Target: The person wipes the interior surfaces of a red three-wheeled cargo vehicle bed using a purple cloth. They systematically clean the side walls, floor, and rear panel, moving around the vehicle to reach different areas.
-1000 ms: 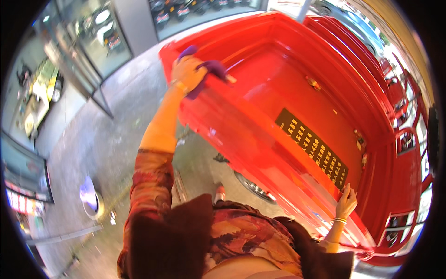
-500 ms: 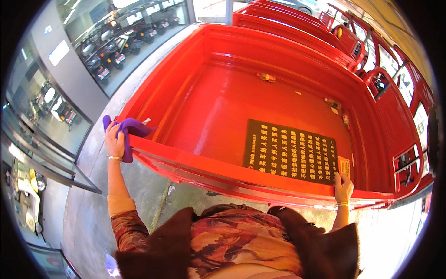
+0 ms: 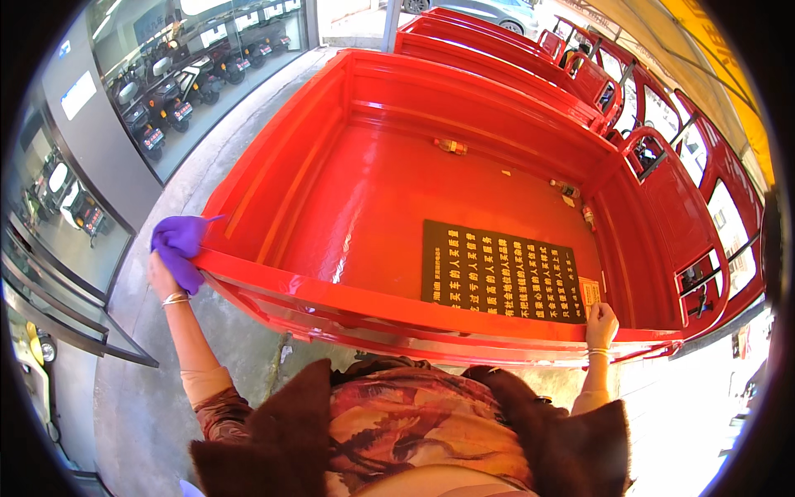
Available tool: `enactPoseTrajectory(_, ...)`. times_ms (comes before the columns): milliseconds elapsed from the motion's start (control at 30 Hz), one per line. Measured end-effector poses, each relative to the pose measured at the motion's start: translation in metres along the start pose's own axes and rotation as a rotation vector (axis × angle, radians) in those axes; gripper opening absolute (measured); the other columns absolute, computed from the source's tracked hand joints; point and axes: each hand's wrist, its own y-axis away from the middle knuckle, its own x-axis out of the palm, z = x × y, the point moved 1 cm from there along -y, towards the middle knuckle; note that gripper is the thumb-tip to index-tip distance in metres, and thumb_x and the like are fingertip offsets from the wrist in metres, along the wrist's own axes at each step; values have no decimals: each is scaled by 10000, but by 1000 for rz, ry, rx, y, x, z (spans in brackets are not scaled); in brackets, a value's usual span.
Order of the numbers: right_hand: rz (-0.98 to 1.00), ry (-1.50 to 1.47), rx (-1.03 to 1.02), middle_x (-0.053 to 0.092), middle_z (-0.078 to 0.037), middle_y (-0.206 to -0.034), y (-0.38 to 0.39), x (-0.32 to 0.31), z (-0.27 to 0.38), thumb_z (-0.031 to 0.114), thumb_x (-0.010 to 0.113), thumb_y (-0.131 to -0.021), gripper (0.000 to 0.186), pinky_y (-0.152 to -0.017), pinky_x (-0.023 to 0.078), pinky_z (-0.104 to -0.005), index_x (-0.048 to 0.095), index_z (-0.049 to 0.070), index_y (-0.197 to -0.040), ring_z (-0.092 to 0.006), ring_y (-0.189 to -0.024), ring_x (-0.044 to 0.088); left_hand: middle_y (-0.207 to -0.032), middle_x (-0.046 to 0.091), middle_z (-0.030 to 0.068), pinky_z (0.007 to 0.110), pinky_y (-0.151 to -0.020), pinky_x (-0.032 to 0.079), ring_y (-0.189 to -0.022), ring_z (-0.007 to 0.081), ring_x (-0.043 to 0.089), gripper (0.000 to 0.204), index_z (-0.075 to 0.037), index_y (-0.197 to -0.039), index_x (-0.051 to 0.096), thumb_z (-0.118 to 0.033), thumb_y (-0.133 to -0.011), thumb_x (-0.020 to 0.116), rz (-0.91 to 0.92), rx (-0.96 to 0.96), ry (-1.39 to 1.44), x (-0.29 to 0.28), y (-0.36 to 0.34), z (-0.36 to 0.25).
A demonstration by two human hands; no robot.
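My left hand is closed on a purple cloth at the left end of the near rim of a red metal cargo bed. My right hand has its fingers curled over the same rim, toward its right end. Just beyond that hand, inside the bed, lies a black panel with rows of yellow lettering, with a small orange label by it. Small items lie along the bed's far and right edges, among them a bottle-like object.
More red cargo vehicles stand behind and to the right, under a yellow canopy. At left are glass shopfronts with scooters inside and an open glass door. A car stands at the back.
My view has swung, so the bed now lies crosswise before me. My left hand and the purple cloth have moved down and left at the corner; my right hand stays on the rim.
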Motion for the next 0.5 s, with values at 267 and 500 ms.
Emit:
enactPoseTrajectory(267,327,-276,-705,699,-123,-857,95,67,286,126,707,-858,83,-718,523,-415,683,50,-880,-341,-764,663,-1060,659,128,377,-959,480,-1053,287,639,288,-37,-1155,616,6,-870,608,297,406,389,-14,18,-84)
enactPoseTrajectory(500,214,-259,-501,672,-138,-745,137,93,364,164,686,-877,145,-622,498,-413,700,34,-813,-339,-671,639,-1033,682,132,452,-990,458,-1144,382,600,207,-56,-942,699,-75,-737,689,563,767,256,-40,2,-107)
